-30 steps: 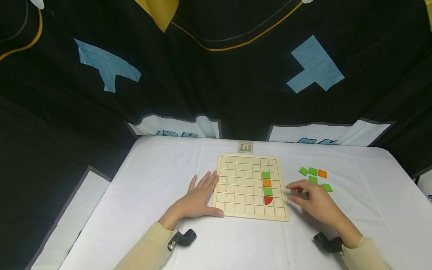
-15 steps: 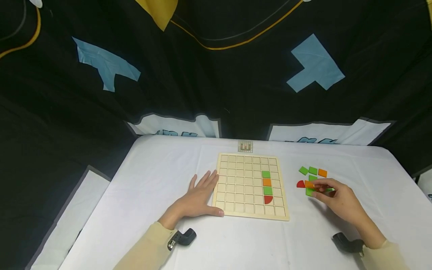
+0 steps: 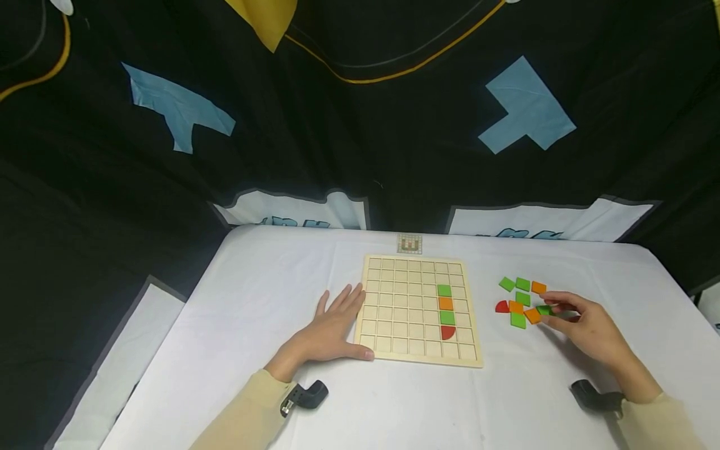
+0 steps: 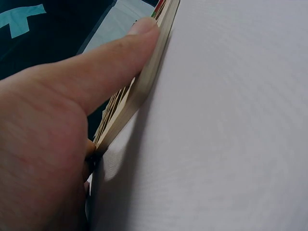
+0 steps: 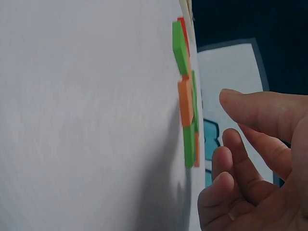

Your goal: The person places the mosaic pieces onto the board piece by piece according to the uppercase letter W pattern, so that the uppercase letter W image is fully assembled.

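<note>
My left hand (image 3: 328, 334) rests with spread fingers along the left side of a light wooden grid board (image 3: 427, 360), its thumb (image 4: 137, 41) over the near corner. In one board column sit a green square tile (image 3: 444, 290), an orange one (image 3: 446, 304), another green one and a red quarter-round piece (image 3: 448, 332). To the right, my right hand (image 3: 590, 328) hovers at a group of loose tiles, close to a green tile (image 3: 544, 310) and an orange tile (image 3: 532, 316). The right wrist view shows thumb and fingers parted, with nothing between them.
Around these lie a red rounded piece (image 3: 502, 307), an orange tile (image 3: 515, 307) and several green tiles (image 3: 518, 320). A small patterned card (image 3: 409, 244) lies beyond the board on the white tablecloth (image 3: 270, 281). A dark curtain (image 3: 360, 144) hangs behind.
My right hand has moved right, from beside the board to the far side of the loose tiles, uncovering several of them. My left hand and the board have stayed put.
</note>
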A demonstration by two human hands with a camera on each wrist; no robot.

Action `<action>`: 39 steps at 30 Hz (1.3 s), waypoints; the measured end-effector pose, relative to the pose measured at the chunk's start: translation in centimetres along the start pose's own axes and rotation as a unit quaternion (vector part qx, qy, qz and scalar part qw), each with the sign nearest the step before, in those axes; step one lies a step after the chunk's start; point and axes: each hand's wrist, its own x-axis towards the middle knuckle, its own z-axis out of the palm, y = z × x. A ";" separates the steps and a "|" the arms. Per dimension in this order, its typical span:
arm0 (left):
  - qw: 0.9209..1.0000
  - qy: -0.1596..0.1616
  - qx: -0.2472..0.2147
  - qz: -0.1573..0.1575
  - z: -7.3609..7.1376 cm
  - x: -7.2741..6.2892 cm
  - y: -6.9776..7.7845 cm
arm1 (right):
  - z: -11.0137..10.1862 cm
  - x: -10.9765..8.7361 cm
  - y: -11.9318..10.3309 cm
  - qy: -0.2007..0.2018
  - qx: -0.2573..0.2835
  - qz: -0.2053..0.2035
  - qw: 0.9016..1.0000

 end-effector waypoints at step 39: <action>1.000 -0.005 0.000 -0.006 0.0 -0.2 0.2 | -1.5 1.5 1.7 -0.118 -0.043 0.029 0.992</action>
